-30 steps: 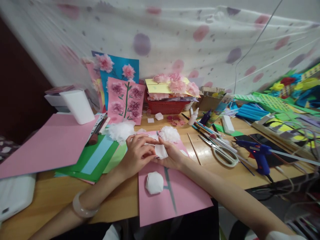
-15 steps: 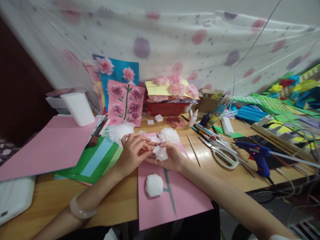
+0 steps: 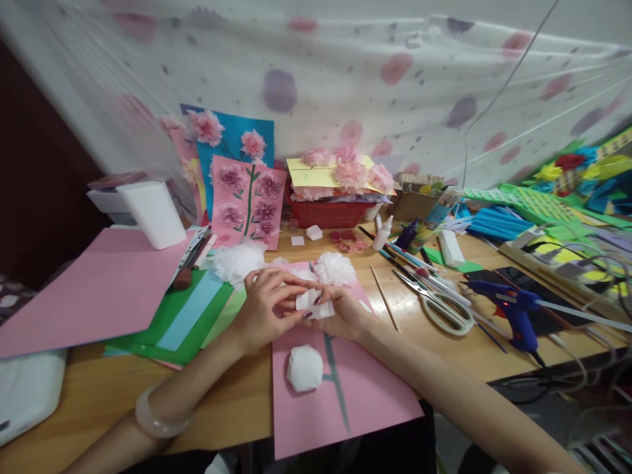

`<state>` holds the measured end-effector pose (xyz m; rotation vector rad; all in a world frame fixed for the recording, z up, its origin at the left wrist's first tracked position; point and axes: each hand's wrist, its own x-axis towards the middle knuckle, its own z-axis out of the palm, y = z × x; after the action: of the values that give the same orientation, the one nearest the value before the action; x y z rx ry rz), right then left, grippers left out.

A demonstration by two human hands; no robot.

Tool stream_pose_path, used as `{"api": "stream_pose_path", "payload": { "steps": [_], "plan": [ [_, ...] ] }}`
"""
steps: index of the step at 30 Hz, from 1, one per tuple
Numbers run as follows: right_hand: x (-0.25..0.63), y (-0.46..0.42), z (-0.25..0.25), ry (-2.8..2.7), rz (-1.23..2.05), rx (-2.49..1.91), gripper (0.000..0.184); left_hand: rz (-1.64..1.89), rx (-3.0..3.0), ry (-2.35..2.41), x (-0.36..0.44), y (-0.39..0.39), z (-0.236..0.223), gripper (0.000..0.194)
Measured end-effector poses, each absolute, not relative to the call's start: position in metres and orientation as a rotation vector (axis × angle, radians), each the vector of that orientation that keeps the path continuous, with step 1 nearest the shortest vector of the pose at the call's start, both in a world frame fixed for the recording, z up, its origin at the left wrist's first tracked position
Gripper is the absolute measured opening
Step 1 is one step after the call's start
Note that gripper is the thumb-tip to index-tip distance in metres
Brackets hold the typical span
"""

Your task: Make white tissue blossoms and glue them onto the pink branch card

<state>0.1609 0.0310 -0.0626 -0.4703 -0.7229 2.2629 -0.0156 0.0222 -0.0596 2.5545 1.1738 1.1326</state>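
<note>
Between my two hands is a small folded piece of white tissue paper (image 3: 316, 304). My left hand (image 3: 269, 304) reaches in from the left, its fingertips pinching the tissue's edge. My right hand (image 3: 348, 311) cups the tissue from the right, thumb and fingers closed on it. Below them lies a pink sheet (image 3: 365, 401) with a grey-green painted stem (image 3: 337, 382) and a round white paper puff (image 3: 305, 367) on it. A fluffy white tissue flower (image 3: 334, 269) sits just beyond my right hand. More loose white tissue (image 3: 239, 260) is heaped beyond my left hand.
Scissors (image 3: 444, 309), a thin wooden stick (image 3: 385, 297) and a blue glue gun (image 3: 508, 306) lie to the right. A red basket (image 3: 330, 214) and a pink flower card (image 3: 249, 204) stand behind. Green sheets (image 3: 172, 329) and a large pink sheet (image 3: 93, 283) lie left.
The tissue between my hands has gone from a fanned-out shape to a flatter, more compact fold. My left fingers have shifted slightly right onto it.
</note>
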Motion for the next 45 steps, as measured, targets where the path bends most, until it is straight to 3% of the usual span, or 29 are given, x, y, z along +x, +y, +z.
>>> {"api": "stream_pose_path", "payload": {
  "steps": [11,20,22,26,30,35,39,45],
  "plan": [
    [0.160,0.032,-0.069,-0.738,2.240,-0.440,0.059,1.167,2.706,1.142,-0.018,0.021,-0.060,0.022],
    [0.156,0.034,-0.075,-0.848,2.096,-0.599,0.054,1.473,2.547,1.127,-0.020,0.022,-0.056,0.016],
    [0.157,0.035,-0.075,-0.864,2.072,-0.643,0.045,1.567,2.565,1.113,-0.022,0.022,-0.054,0.018],
    [0.160,0.035,-0.069,-0.855,2.153,-0.655,0.010,1.644,2.659,1.102,-0.025,0.020,-0.050,0.020],
    [0.158,0.031,-0.065,-1.066,1.982,-0.771,0.027,1.658,2.663,1.147,-0.024,0.021,-0.050,0.020],
    [0.154,0.027,-0.069,-1.206,1.668,-0.871,0.030,1.588,2.657,1.210,-0.022,0.022,-0.053,0.025],
    [0.154,0.028,-0.070,-1.149,1.635,-0.898,0.029,1.444,2.677,1.148,-0.020,0.019,-0.054,0.035],
    [0.154,0.031,-0.069,-1.024,1.734,-0.890,0.025,1.376,2.740,0.945,-0.017,0.018,-0.058,0.029]
  ]
}}
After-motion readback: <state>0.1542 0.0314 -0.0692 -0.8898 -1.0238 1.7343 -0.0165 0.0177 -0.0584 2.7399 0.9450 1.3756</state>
